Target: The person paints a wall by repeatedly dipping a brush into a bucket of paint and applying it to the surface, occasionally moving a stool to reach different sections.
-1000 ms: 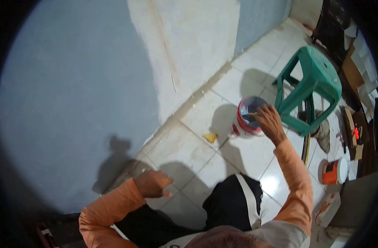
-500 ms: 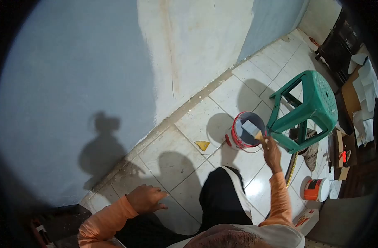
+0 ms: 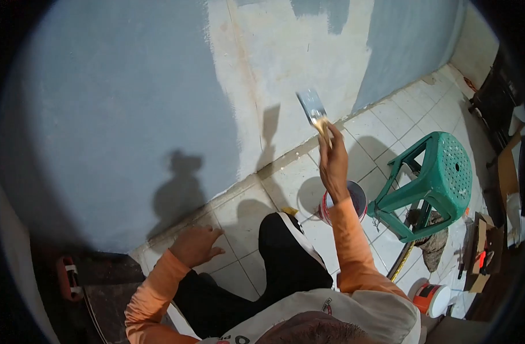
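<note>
My right hand [image 3: 335,165] is wrapped round the wooden handle of a wide paintbrush [image 3: 312,105], raised in front of the wall. The brush's bristle end points up and left, over a pale, unpainted-looking strip of wall [image 3: 294,63] between grey-blue areas. Below that forearm stands a bucket of grey-blue paint [image 3: 358,198] with a red rim, partly hidden by the sleeve. My left hand [image 3: 196,245] hangs empty above the floor at the lower left, its thumb apart from the fingers.
A green plastic stool [image 3: 440,183] stands right of the bucket on white tiles. Beyond it lie a rough brown cloth-like bundle [image 3: 433,252], an orange and white tub [image 3: 431,299] and a cardboard box [image 3: 479,252]. A dark piece of furniture [image 3: 122,298] is at lower left.
My right hand has lifted the paintbrush out of the paint bucket and carried it up and left to the wall. My left hand stays low and empty. The view has shifted.
</note>
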Demonstrator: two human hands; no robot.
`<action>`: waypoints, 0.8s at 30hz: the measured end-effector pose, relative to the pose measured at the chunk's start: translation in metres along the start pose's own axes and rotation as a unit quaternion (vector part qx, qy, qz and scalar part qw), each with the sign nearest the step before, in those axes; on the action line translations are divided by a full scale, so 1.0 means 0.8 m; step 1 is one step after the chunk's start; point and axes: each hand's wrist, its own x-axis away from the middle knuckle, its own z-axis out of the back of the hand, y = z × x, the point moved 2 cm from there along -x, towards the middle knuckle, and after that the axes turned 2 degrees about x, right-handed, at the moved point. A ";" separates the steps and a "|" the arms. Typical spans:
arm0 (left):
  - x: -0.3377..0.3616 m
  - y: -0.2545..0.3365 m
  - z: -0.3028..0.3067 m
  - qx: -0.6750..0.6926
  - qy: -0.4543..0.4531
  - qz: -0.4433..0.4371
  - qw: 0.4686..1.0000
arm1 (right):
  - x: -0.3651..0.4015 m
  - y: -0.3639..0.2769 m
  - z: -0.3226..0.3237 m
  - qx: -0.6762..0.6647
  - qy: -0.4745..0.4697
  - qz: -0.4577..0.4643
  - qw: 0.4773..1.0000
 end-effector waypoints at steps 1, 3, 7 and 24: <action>-0.001 0.012 0.012 -0.010 0.003 0.008 1.000 | -0.026 -0.013 -0.014 0.029 0.031 0.095 0.995; -0.003 0.029 0.027 -0.063 0.013 0.007 0.998 | -0.072 -0.039 -0.034 0.063 0.065 0.204 0.975; -0.008 0.054 0.043 -0.052 -0.007 0.026 0.998 | -0.138 -0.097 -0.055 0.084 0.052 0.216 0.971; -0.095 0.030 -0.068 0.007 -0.060 -0.025 0.998 | -0.312 -0.237 -0.024 0.236 -0.020 0.483 0.843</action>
